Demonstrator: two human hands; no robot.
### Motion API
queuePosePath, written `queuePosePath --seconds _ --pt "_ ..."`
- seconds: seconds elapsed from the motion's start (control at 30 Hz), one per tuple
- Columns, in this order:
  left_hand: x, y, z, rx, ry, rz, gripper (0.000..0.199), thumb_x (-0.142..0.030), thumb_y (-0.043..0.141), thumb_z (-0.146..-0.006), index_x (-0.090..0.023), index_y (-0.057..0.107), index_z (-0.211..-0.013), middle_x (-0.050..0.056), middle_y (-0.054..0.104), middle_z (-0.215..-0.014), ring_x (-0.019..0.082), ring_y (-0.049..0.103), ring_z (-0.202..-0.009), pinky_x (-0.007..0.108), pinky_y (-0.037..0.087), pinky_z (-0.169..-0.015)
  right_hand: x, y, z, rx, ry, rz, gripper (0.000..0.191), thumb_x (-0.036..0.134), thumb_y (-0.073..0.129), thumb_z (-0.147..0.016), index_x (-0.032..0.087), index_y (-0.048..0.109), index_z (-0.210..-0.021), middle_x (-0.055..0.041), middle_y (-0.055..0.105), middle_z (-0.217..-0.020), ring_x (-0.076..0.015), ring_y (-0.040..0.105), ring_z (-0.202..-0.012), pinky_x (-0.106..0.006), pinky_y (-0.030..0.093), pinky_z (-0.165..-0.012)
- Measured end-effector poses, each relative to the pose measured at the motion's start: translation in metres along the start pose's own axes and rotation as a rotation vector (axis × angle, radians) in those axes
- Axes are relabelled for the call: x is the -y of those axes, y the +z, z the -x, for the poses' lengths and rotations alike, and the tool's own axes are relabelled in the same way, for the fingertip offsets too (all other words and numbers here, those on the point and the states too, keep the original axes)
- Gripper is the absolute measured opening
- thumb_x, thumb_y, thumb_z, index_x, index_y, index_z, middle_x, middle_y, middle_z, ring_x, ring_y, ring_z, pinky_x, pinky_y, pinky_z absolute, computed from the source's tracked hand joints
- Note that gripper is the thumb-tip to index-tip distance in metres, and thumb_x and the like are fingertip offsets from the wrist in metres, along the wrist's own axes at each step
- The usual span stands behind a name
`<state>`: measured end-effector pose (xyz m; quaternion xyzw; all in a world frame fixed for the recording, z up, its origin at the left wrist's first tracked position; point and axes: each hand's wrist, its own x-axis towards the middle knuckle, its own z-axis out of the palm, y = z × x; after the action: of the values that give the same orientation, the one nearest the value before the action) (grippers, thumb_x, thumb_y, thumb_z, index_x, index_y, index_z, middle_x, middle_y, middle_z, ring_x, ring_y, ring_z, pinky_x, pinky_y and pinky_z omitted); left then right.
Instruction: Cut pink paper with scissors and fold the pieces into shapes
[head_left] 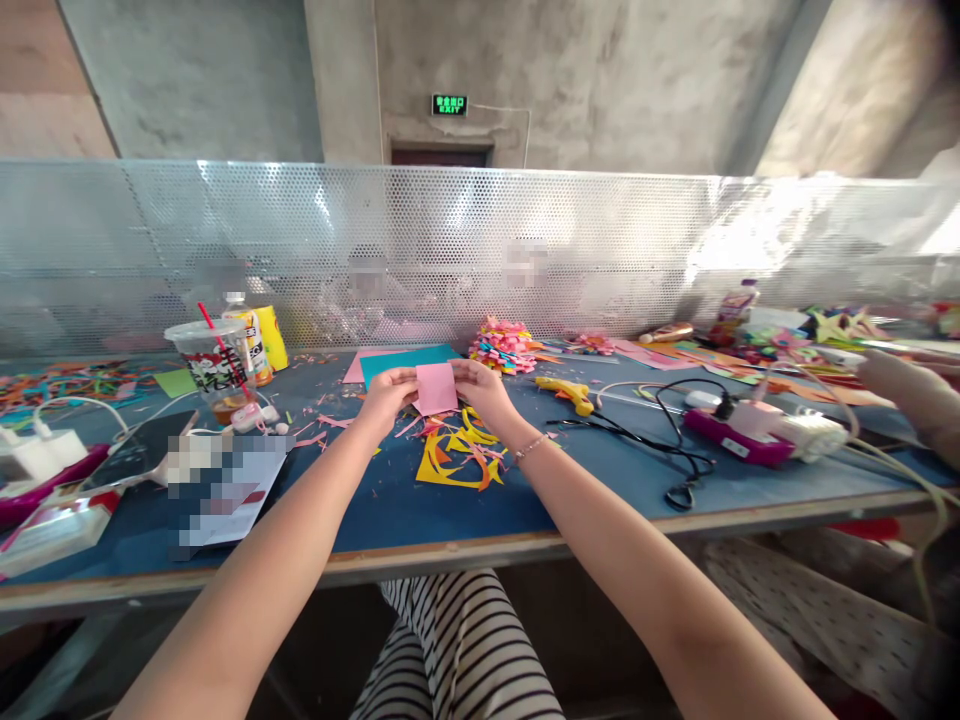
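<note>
A small rectangle of pink paper point(436, 389) is held up over the blue table, pinched at both sides. My left hand point(391, 392) grips its left edge, and my right hand point(482, 389) has the right edge between closed fingers. Just below lie yellow paper scraps point(457, 456) mixed with thin pink and orange offcuts. Behind my hands rest a teal sheet point(405, 360) and a pink sheet partly under it. Beyond my right hand stands a heap of folded paper pieces point(502, 346) in pink, yellow and blue.
Yellow-handled scissors point(568, 393) and black cables point(679, 455) lie to the right, near a purple power strip point(739, 440). On the left are a plastic drink cup point(214, 370), a bottle and a tablet-like device. A perforated metal screen point(360, 260) backs the table. Another person's arm point(911, 400) reaches in at far right.
</note>
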<state>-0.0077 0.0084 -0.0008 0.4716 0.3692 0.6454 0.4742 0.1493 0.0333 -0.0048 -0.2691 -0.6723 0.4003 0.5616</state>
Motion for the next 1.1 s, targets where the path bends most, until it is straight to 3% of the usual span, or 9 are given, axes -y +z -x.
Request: queuePosePath --seconds 0.17,0.33,0.47,0.63,0.8,0.93,1.1 --pt "-0.001 -0.001 -0.001 -0.073 0.009 -0.014 0.019 -0.011 0.064 -0.052 -0.014 0.060 -0.070 0.002 0.062 -0.067 0.010 0.058 -0.060 0.025 0.047 -0.061 0.005 0.002 0.001 0.013 0.055 -0.086 0.031 0.012 0.044 -0.062 0.016 0.055 -0.090 -0.0043 0.064 -0.084 -0.0117 0.059 -0.069 -0.029 0.049 -0.067" --pt "-0.003 0.000 0.001 -0.096 0.018 -0.034 0.019 -0.012 0.063 -0.052 -0.014 0.060 -0.071 0.002 0.062 -0.068 0.010 0.057 -0.059 0.025 0.047 -0.061 0.004 0.002 0.001 0.001 0.055 -0.073 0.022 0.025 0.048 -0.070 0.016 0.056 -0.088 -0.0047 0.063 -0.083 -0.0124 0.059 -0.070 -0.030 0.049 -0.068" --pt "-0.004 0.001 0.003 -0.069 0.028 -0.055 0.018 -0.014 0.064 -0.051 -0.014 0.060 -0.069 0.003 0.062 -0.066 0.011 0.058 -0.058 0.026 0.047 -0.062 0.006 0.002 0.004 0.026 -0.094 0.205 0.025 0.023 0.051 -0.069 0.015 0.058 -0.091 -0.0039 0.062 -0.081 -0.0129 0.056 -0.073 -0.027 0.046 -0.068" --pt "-0.006 0.004 0.007 -0.053 0.040 -0.045 0.016 -0.023 0.065 -0.055 -0.014 0.061 -0.068 0.002 0.061 -0.061 0.011 0.057 -0.056 0.027 0.048 -0.062 0.013 0.002 0.010 -0.017 -0.279 0.617 0.022 0.020 0.045 -0.073 0.016 0.063 -0.086 -0.0020 0.060 -0.070 -0.0124 0.052 -0.063 -0.023 0.042 -0.060" --pt "-0.006 0.003 0.007 -0.056 -0.002 -0.001 0.016 -0.023 0.066 -0.055 -0.014 0.060 -0.066 0.002 0.060 -0.057 0.011 0.057 -0.055 0.026 0.048 -0.061 0.015 0.004 0.013 0.019 -0.408 0.699 0.030 0.016 0.041 -0.076 0.018 0.062 -0.098 -0.0064 0.063 -0.086 -0.0165 0.056 -0.078 -0.028 0.045 -0.071" --pt "-0.006 0.003 0.007 -0.041 -0.033 0.055 0.014 -0.022 0.065 -0.055 -0.014 0.060 -0.066 0.003 0.062 -0.060 0.011 0.058 -0.056 0.027 0.048 -0.063 0.017 0.007 0.017 0.137 -0.506 0.700 0.039 0.013 0.038 -0.079 0.023 0.054 -0.113 -0.0069 0.059 -0.106 -0.0169 0.054 -0.096 -0.032 0.043 -0.084" --pt "-0.007 0.002 0.006 -0.026 -0.030 0.082 0.012 -0.020 0.064 -0.054 -0.013 0.060 -0.063 0.003 0.061 -0.058 0.012 0.059 -0.056 0.027 0.048 -0.062 0.019 0.009 0.020 0.217 -0.602 0.833 0.040 0.011 0.039 -0.079 0.025 0.054 -0.114 -0.0050 0.055 -0.114 -0.0174 0.050 -0.104 -0.035 0.040 -0.092"
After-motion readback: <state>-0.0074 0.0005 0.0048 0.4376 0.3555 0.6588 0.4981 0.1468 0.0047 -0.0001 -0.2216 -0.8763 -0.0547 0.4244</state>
